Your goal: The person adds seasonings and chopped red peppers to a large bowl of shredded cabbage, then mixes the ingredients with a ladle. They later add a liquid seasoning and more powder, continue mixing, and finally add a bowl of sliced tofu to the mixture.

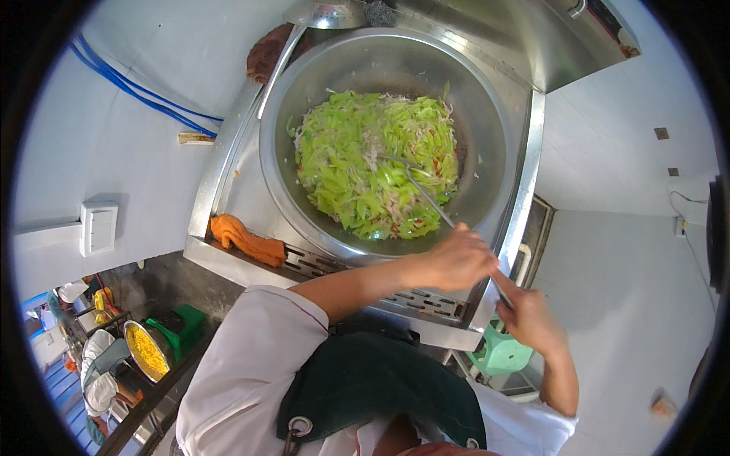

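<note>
A wide steel wok holds a heap of sliced green vegetable mixed with pale shreds and bits of red. Both my hands grip one long metal utensil, whose head lies partly buried in the right side of the heap, so I cannot tell its exact shape. My left hand is closed around the shaft just over the wok's near right rim. Farther back, past the stove's right edge, my right hand holds the handle end.
An orange cloth lies at the stove's front left. A perforated steel strainer rests behind the wok, its handle along the rim, near a brown cloth. A green plastic stool stands at right. Lower left, another person bends near a bowl of yellow food.
</note>
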Demonstrator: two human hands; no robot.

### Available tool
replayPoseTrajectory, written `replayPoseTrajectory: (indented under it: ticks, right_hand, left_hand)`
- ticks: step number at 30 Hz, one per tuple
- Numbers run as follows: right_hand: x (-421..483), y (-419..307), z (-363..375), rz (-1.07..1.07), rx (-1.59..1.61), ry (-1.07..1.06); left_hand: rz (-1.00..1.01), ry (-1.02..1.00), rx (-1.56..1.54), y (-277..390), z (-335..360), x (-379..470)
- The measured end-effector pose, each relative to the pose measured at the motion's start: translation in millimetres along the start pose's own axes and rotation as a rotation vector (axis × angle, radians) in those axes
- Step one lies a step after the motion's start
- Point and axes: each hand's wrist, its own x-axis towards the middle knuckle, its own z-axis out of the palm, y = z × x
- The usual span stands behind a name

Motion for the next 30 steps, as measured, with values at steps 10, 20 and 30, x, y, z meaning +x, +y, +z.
replayPoseTrajectory:
  ticks: [10,20,30]
  right_hand:
    - [-28.1,-41.7,12.8,0.023,-0.385,-0.062]
    - [33.8,-8.4,67.0,0.343,0.421,0.222]
    - [162.7,-0.6,96.9,0.269,1.008,0.21]
  left_hand:
    - [-0.264,-0.097,-0.318,20.9,15.1,-31.6]
    - [0.081,-0.114,0.043,-63.5,6.3,14.3]
    - [-0.389,-0.347,-0.033,-147.3,-47.8,48.8]
